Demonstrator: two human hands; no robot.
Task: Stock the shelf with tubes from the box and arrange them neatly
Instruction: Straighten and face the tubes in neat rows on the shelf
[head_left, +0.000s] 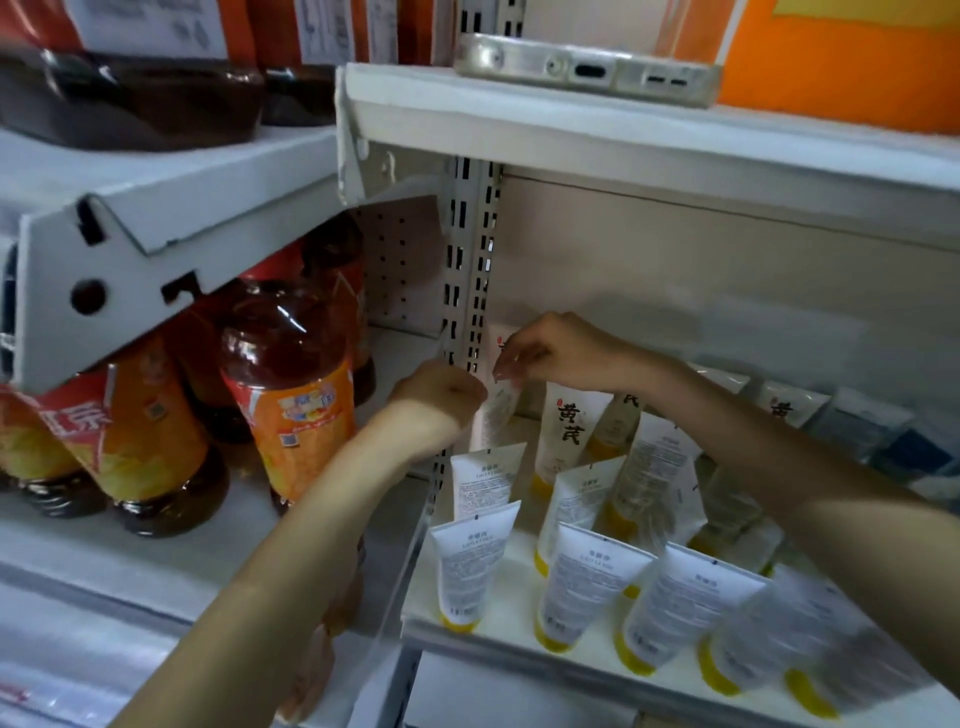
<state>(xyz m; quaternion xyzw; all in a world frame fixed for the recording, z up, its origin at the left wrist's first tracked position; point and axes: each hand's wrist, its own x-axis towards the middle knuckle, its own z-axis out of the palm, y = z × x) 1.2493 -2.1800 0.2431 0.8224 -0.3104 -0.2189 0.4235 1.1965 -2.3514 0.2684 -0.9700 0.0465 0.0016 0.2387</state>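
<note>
Several white tubes with yellow caps stand cap-down in rows on the white shelf (519, 642). A front tube (470, 561) shows its back label; one further back (569, 421) shows red-and-black characters. Both hands reach to the shelf's back left corner, by the slotted upright. My left hand (434, 397) grips the lower part of a white tube (493, 415) that stands there. My right hand (550, 351) pinches the top edge of that same tube from above. The box is out of view.
Amber drink bottles (283, 384) with orange labels fill the neighbouring shelf on the left. A clear divider (410, 545) separates the two shelves. Blue-and-white packs (872, 431) lie at the back right. A phone (587, 67) rests on the shelf above, close over the hands.
</note>
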